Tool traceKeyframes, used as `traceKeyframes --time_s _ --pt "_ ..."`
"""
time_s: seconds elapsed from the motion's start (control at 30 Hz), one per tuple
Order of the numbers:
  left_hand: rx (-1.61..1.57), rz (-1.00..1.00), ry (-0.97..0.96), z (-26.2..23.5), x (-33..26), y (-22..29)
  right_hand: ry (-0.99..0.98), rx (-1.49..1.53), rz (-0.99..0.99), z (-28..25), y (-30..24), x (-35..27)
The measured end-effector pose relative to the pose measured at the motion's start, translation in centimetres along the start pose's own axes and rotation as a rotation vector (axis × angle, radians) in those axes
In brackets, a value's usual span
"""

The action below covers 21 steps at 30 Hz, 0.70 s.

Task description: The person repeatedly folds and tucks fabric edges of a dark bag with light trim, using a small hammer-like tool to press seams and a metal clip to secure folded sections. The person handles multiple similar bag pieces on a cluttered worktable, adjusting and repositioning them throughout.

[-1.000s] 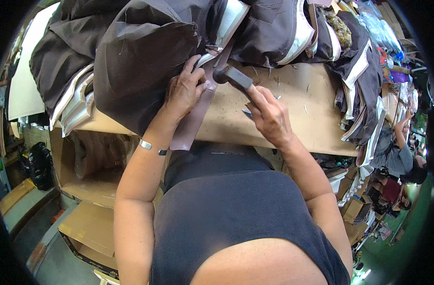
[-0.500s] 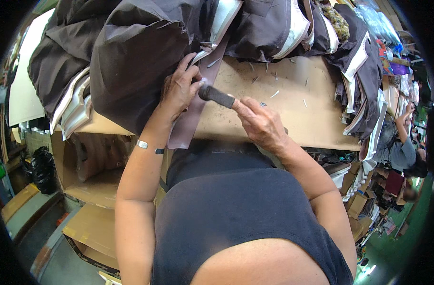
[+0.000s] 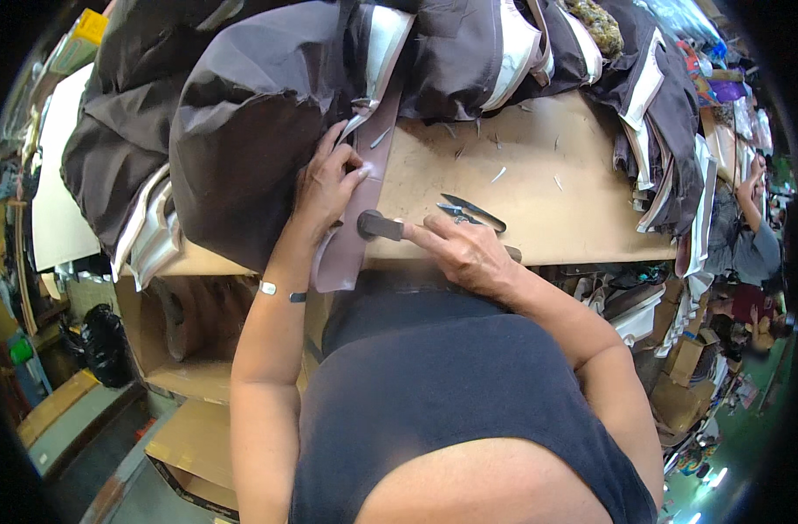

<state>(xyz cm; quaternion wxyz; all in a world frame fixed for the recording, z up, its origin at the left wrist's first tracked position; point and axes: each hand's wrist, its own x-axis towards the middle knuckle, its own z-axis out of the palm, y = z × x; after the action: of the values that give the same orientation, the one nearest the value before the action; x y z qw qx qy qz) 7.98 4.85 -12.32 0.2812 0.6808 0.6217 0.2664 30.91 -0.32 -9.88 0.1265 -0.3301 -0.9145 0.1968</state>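
My right hand point(image 3: 471, 259) is wrapped round a hammer point(image 3: 381, 227), its index finger stretched along the top. The dark round head rests on or just over a mauve-brown strip point(image 3: 347, 253) lying across the table edge. My left hand point(image 3: 326, 183) is closed at the edge of a large dark brown fabric piece point(image 3: 251, 131), its thumb and fingertips together over the strip; the exact grip is partly hidden. A narrow white edging point(image 3: 354, 124) shows just beyond those fingertips. Beside my right hand lie dark thread snips point(image 3: 471, 211).
Dark brown pieces with white edging point(image 3: 511, 61) line the far side of the tan tabletop point(image 3: 504, 175). White scraps point(image 3: 498, 174) are scattered there. More pieces point(image 3: 665, 157) hang over the right end. A cardboard box point(image 3: 189, 437) stands below left. Another person point(image 3: 753, 236) is at far right.
The hammer has moved from beside my left fingertips to a spot on the strip nearer my body. My right hand has come down with it, and the snips now show. My left hand stays at the fabric edge.
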Motion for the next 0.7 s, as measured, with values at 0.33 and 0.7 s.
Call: traceKeyframes --time_s 0.33,0.7 --pt "-0.339 -0.014 0.085 -3.5 0.4 0.5 0.164 0.552 0.412 -4.0 5.0 0.8" --pt "-1.035 -0.082 0.091 -13.5 -2.2 7.8 0.146 -0.136 0.144 -3.1 3.7 3.4"
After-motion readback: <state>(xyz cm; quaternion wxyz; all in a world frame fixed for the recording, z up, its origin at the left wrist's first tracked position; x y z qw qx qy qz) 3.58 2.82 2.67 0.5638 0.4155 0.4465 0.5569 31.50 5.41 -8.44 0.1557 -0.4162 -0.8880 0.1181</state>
